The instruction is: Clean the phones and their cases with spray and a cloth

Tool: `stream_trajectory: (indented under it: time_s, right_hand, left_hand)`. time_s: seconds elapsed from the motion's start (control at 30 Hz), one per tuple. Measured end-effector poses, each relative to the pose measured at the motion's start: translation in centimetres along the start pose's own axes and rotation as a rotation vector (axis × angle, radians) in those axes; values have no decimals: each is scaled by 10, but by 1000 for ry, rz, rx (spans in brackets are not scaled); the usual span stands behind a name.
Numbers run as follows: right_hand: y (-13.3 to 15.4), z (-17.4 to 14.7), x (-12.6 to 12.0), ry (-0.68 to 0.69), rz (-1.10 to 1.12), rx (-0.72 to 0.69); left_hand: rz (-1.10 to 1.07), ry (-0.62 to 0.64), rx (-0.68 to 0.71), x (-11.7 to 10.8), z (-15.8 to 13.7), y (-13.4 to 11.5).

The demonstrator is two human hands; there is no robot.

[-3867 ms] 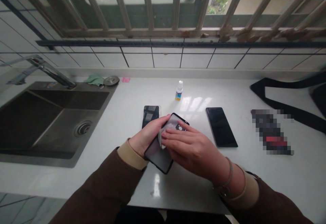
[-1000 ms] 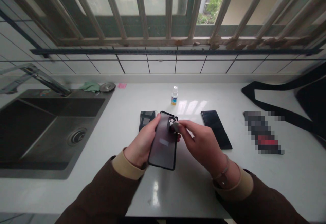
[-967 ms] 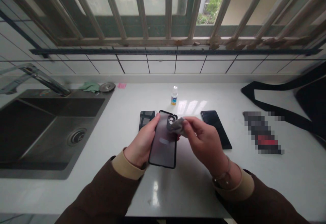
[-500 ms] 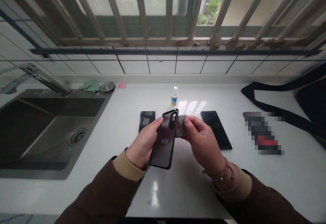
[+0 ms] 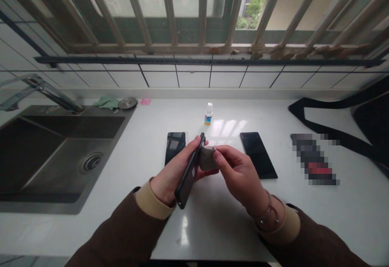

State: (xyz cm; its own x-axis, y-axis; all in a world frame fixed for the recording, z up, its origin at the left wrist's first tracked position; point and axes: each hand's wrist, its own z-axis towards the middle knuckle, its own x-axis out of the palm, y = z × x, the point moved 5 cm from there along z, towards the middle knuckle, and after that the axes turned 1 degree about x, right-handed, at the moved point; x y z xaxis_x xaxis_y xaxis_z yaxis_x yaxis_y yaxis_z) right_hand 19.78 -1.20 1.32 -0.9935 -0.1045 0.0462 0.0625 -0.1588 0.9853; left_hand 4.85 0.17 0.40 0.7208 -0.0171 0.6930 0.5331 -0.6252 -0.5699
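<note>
A dark phone case (image 5: 186,182) with a black rim is held by its edges in my left hand (image 5: 173,169), tilted so that it shows nearly edge-on. Whether a phone sits inside it I cannot tell. My right hand (image 5: 235,167) pinches a small grey cloth (image 5: 208,158), which touches the upper right side of the case. Behind my left hand lies a phone (image 5: 175,143) with a dark screen. A larger black phone (image 5: 258,155) lies flat beyond my right hand. A small white bottle (image 5: 208,114) with a blue and yellow label stands upright behind both hands.
A steel sink (image 5: 65,165) with a faucet (image 5: 57,95) is on the left. By its back corner lie a green cloth (image 5: 107,102), a metal drain cover (image 5: 128,103) and a pink slip (image 5: 145,101). A black strap (image 5: 330,124) and a blurred-out dark item (image 5: 316,159) lie on the right.
My left hand has turned the phone case from showing its broad back to nearly edge-on. The grey cloth in my right hand has moved slightly down and left, staying at the case's side.
</note>
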Motion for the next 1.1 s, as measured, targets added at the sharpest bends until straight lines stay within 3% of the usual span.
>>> stream_trajectory:
  time_s: [0.07,0.17,0.23,0.3,0.43,0.53,0.73,0.9,1.1]
  right_hand:
    - [-1,2,-4,-19,3,17]
    - [-5,8,-20,-185,-16,20]
    - [-1,9,-30,-319,-128,-55]
    - [7,7,-31,-346,-314,-150]
    - [19,-4,-2,-67,-586,-392]
    - [25,-13,14,12,-646,-539]
    - [29,-13,18,74,-655,-585]
    - [33,-19,24,260,-530,-623]
    - [45,-38,40,558,-417,-742]
  left_hand:
    - [-64,-1,-23,-1,2,1]
    - [-91,11,-131,1,3,5]
    - [-67,24,-221,4,2,9]
    - [-55,46,-256,8,1,12]
    - [-120,69,-160,13,1,16]
    - [-139,-13,-99,10,2,20]
    - [-137,-102,-51,8,0,19]
    - [-147,-166,48,4,2,8]
    - [-170,-273,261,-7,1,-13]
